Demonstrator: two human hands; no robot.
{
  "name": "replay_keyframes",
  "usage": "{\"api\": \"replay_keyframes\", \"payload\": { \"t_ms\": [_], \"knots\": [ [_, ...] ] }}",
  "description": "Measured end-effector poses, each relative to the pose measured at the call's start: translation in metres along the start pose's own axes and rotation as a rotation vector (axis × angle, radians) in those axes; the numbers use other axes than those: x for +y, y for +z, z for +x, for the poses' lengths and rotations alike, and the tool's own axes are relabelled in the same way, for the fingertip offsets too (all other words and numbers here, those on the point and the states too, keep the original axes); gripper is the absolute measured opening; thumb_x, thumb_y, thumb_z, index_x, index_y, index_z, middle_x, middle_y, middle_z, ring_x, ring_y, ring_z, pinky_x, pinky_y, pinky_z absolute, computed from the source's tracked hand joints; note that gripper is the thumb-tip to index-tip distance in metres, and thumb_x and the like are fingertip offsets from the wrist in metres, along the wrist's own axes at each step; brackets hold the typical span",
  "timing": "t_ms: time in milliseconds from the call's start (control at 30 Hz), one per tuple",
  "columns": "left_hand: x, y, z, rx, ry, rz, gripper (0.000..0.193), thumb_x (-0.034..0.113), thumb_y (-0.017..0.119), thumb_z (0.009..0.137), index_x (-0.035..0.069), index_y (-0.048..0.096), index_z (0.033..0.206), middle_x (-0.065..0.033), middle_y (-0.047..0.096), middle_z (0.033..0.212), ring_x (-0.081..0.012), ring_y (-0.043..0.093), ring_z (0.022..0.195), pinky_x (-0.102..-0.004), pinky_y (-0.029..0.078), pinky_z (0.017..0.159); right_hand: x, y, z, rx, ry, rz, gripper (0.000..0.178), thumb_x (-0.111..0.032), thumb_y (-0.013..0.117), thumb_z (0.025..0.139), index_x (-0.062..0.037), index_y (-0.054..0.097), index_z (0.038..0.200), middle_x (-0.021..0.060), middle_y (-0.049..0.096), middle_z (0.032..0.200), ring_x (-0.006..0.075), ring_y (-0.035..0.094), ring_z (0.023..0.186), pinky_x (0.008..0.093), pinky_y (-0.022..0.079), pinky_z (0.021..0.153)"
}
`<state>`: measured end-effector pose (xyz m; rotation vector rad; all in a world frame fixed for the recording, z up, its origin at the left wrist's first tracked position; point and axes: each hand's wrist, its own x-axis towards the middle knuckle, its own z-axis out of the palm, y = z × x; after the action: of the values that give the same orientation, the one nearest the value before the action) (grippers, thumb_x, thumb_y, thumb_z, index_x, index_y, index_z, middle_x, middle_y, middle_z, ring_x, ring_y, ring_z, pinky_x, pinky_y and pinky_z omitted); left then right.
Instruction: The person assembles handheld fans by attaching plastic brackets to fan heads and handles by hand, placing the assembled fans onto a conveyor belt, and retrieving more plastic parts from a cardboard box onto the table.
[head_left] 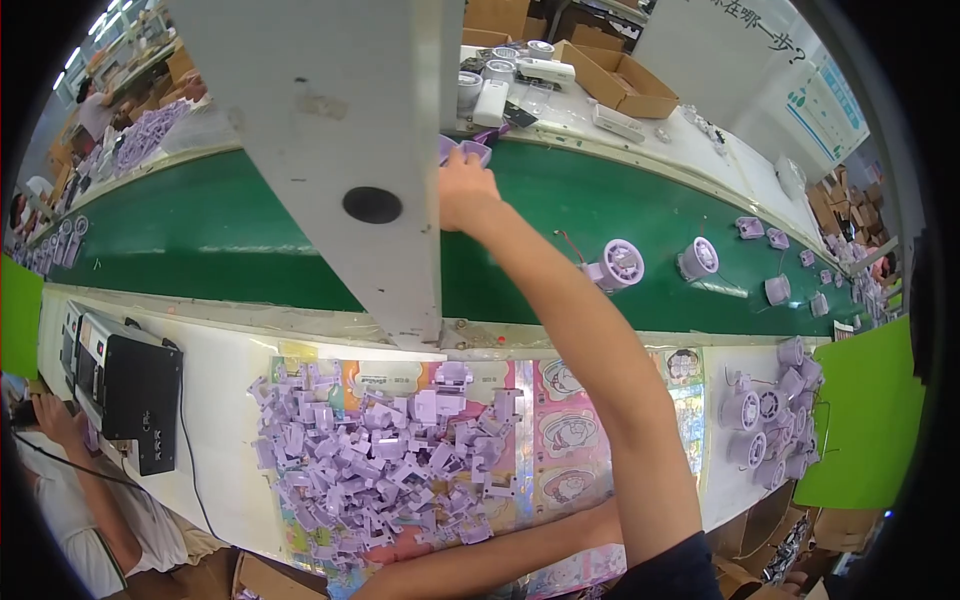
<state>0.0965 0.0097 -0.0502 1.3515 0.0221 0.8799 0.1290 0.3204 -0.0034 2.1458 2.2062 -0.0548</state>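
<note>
My right arm reaches up across the green conveyor belt (560, 200) to its far side. My right hand (467, 188) has its fingers closed over a light purple plastic part (478, 153), partly covered by the fingers and the grey post. My left forearm (500, 555) crosses low over the table from the left and passes beneath my right arm. My left hand is hidden behind that arm. A large heap of small purple plastic brackets (385, 450) lies on colourful printed sheets (570, 435) in front of me.
A grey post (330, 130) stands close by on the left. Purple round fan units (622, 263) sit on the belt, and more fan housings (745, 410) are piled at the right. A black machine (140, 390) stands left, near another person's arm. An open cardboard box (625, 85) lies beyond the belt.
</note>
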Motion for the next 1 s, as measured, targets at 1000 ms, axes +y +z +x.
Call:
{"api": "replay_keyframes", "payload": {
  "t_ms": [1000],
  "knots": [
    [0.043, 0.035, -0.052, -0.070, -0.133, 0.666, 0.020, 0.017, 0.060, 0.090, 0.002, 0.067, 0.102, -0.0177, 0.065, 0.088, -0.0355, 0.064, 0.087, -0.0489, 0.049, 0.082, 0.031, -0.057, -0.296, 0.052, -0.877, 0.159, 0.048, -0.024, 0.072, 0.076, -0.0119, 0.065, 0.121, 0.0065, 0.061, 0.101, 0.0190, 0.063, 0.082, 0.0332, 0.054, 0.066]
  ]
}}
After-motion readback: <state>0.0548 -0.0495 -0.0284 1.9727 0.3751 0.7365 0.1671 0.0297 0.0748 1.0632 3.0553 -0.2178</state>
